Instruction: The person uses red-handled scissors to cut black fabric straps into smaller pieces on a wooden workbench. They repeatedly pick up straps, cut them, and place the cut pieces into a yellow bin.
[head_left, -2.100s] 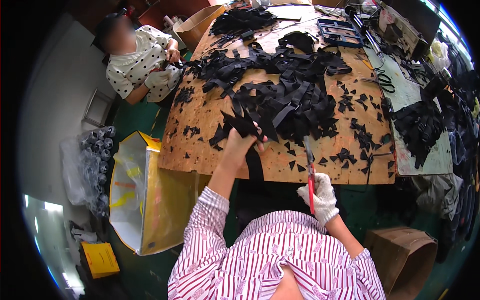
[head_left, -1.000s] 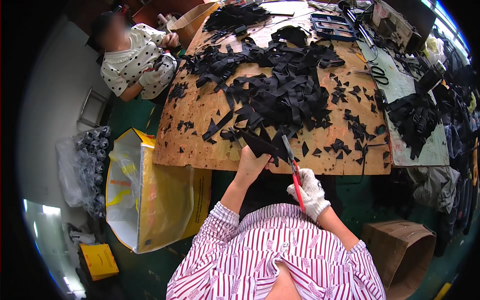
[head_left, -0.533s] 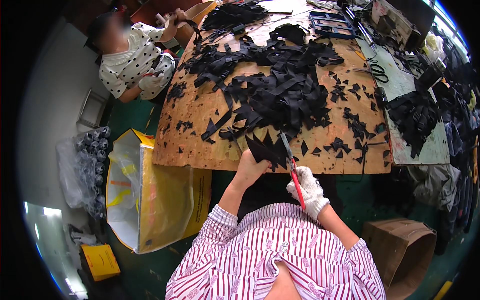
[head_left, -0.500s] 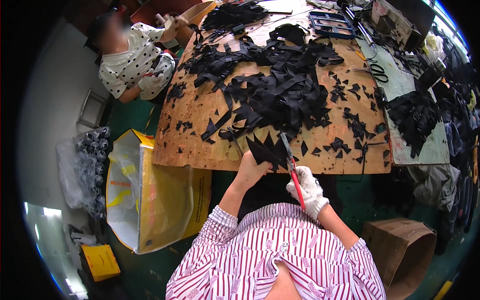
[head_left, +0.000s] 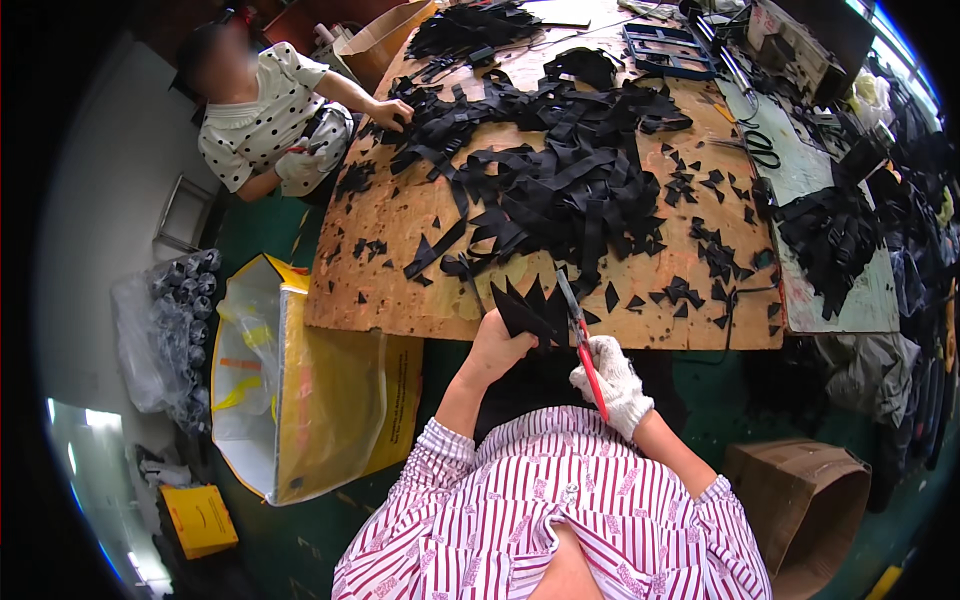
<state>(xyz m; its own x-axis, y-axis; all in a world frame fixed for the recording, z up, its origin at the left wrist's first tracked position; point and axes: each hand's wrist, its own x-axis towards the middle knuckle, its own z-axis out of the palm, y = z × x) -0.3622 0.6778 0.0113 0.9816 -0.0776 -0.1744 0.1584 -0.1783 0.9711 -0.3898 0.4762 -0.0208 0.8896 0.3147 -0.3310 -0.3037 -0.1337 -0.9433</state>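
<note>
My bare left hand (head_left: pixel 499 342) grips several black fabric strips (head_left: pixel 524 311) whose pointed ends fan upward, just over the table's near edge. My right hand (head_left: pixel 612 383), in a white knitted glove, is closed on red-handled metal shears (head_left: pixel 590 365), their blades beside the strips' right side. Behind my hands a tangled heap of black straps (head_left: pixel 550 185) covers much of the wooden table (head_left: pixel 400 305), with small triangular offcuts (head_left: pixel 705 240) scattered around it.
A person (head_left: pixel 275 130) in a dotted shirt works at the table's left. A yellow-and-white bag (head_left: pixel 320 400) stands left of me, a cardboard box (head_left: pixel 800 510) at lower right. A pale board (head_left: pixel 830 270) with straps, black scissors (head_left: pixel 762 148) and a blue tray (head_left: pixel 668 50) line the right.
Both my hands came lower and closer together over two seconds, still holding strips and shears. The other person's bare hand rose, then came down onto the straps on the table.
</note>
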